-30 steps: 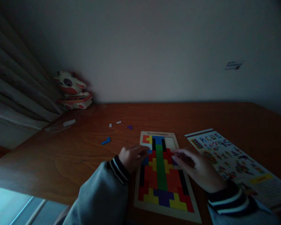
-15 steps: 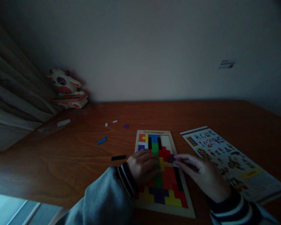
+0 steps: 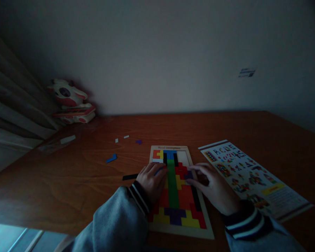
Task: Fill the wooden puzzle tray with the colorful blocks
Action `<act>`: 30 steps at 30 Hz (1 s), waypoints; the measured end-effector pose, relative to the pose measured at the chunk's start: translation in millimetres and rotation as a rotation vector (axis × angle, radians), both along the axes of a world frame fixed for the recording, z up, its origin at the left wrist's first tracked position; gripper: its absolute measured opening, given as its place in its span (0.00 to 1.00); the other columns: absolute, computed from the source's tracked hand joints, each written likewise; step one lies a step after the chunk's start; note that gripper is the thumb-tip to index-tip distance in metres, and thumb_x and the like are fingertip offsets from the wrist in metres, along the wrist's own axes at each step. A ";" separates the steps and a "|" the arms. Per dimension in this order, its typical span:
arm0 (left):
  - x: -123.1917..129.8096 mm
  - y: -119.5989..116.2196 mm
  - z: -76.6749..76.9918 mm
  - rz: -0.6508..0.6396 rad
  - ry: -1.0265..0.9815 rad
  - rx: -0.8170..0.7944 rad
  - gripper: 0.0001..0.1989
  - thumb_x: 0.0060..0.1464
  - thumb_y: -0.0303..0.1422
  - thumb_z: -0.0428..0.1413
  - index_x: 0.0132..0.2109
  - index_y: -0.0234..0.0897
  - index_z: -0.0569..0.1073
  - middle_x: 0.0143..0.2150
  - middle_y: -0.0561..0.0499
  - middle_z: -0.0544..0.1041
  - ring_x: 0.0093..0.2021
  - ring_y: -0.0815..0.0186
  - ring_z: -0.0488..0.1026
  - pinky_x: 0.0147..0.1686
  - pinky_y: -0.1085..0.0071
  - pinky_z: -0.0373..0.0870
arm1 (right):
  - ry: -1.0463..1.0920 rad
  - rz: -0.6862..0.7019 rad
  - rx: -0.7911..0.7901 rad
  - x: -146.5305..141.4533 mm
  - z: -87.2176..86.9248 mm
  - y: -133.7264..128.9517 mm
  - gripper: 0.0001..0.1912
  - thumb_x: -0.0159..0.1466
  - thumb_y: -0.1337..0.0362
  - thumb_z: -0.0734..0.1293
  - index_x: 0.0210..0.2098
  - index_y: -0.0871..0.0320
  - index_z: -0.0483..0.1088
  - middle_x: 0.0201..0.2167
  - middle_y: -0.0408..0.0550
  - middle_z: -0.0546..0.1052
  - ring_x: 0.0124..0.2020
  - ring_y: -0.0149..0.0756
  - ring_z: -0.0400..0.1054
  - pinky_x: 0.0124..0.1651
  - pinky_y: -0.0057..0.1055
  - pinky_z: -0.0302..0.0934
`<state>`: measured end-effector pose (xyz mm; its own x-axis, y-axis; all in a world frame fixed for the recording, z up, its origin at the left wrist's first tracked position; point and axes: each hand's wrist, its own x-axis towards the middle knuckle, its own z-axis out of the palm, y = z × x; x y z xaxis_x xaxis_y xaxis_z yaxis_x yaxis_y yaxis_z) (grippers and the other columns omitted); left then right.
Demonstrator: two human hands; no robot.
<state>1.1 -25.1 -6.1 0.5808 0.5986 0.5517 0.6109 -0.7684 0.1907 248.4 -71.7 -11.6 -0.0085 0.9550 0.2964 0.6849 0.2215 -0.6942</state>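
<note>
A wooden puzzle board (image 3: 182, 233) with bright block-shaped pieces lies in front of me. My left hand (image 3: 152, 180) rests over its left side, fingers stretched out and bent over the pieces. The long green strip (image 3: 173, 189) runs down the middle beside its fingertips. At the right rim, my right hand (image 3: 212, 187) has thumb and forefinger at either side of a purple puzzle piece (image 3: 188, 175) lying among the others. Red pieces (image 3: 181, 170) and a yellow piece (image 3: 180, 182) sit left of those fingertips. My left hand hides part of the board's left half.
Left of the board lie a black bar (image 3: 130, 177), a blue piece (image 3: 111, 158), a purple piece (image 3: 139, 142) and two small white pieces (image 3: 117, 140). A printed pattern sheet (image 3: 254, 175) lies right. A cow toy (image 3: 69, 101) stands at the back left near the curtain (image 3: 13, 101).
My left hand has drawn back left, uncovering more of the green strip. My right hand has moved slightly inward over the board's right rim. The whole view has shifted a little.
</note>
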 end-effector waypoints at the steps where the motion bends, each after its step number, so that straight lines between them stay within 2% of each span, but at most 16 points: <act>1: -0.4 0.0 -0.3 0.004 -0.001 -0.008 0.11 0.65 0.30 0.49 0.46 0.38 0.77 0.48 0.45 0.79 0.46 0.58 0.75 0.45 0.59 0.77 | -0.018 -0.030 0.009 2.2 -3.4 0.8 0.21 0.60 0.46 0.69 0.48 0.50 0.74 0.44 0.51 0.77 0.42 0.43 0.74 0.44 0.41 0.71; 5: -2.1 -0.8 -0.3 0.004 0.025 -0.043 0.12 0.64 0.29 0.49 0.47 0.38 0.76 0.50 0.45 0.78 0.48 0.57 0.74 0.45 0.58 0.76 | -0.085 -0.022 -0.017 8.4 -8.6 2.8 0.22 0.60 0.46 0.70 0.50 0.49 0.72 0.44 0.50 0.75 0.43 0.43 0.72 0.46 0.42 0.70; 9: -2.8 -1.1 -0.4 0.000 0.061 -0.054 0.13 0.63 0.28 0.49 0.49 0.38 0.75 0.51 0.44 0.78 0.49 0.56 0.74 0.45 0.56 0.76 | -0.139 0.032 0.015 3.1 3.9 5.3 0.16 0.67 0.50 0.63 0.49 0.50 0.73 0.46 0.51 0.73 0.48 0.43 0.70 0.52 0.44 0.67; 13: -3.6 -1.0 -0.9 0.005 0.087 -0.074 0.13 0.62 0.27 0.50 0.49 0.38 0.75 0.52 0.44 0.77 0.50 0.55 0.74 0.46 0.56 0.75 | -0.240 0.056 0.085 -7.7 11.7 7.7 0.17 0.70 0.56 0.59 0.52 0.51 0.72 0.48 0.53 0.72 0.51 0.44 0.69 0.55 0.46 0.65; 19: -4.7 -1.2 -4.2 0.010 0.134 -0.094 0.14 0.59 0.27 0.51 0.51 0.38 0.74 0.55 0.44 0.77 0.52 0.52 0.73 0.46 0.53 0.75 | -0.319 0.050 0.126 -12.6 4.5 10.4 0.15 0.70 0.59 0.60 0.51 0.51 0.74 0.47 0.52 0.73 0.50 0.44 0.69 0.54 0.45 0.66; 25: -1.7 1.1 -18.4 0.028 0.102 -0.029 0.17 0.58 0.26 0.49 0.52 0.39 0.75 0.57 0.46 0.77 0.55 0.54 0.73 0.50 0.53 0.73 | -0.301 0.155 0.146 -11.9 5.7 10.5 0.12 0.70 0.63 0.61 0.47 0.52 0.75 0.46 0.50 0.75 0.48 0.40 0.71 0.52 0.42 0.67; 30: -2.2 -0.3 -16.2 0.009 0.121 -0.058 0.18 0.58 0.26 0.50 0.54 0.38 0.74 0.57 0.46 0.76 0.56 0.54 0.72 0.50 0.52 0.73 | -0.307 0.160 0.148 -10.7 4.3 11.0 0.11 0.69 0.64 0.61 0.46 0.52 0.74 0.46 0.48 0.76 0.47 0.40 0.71 0.52 0.44 0.67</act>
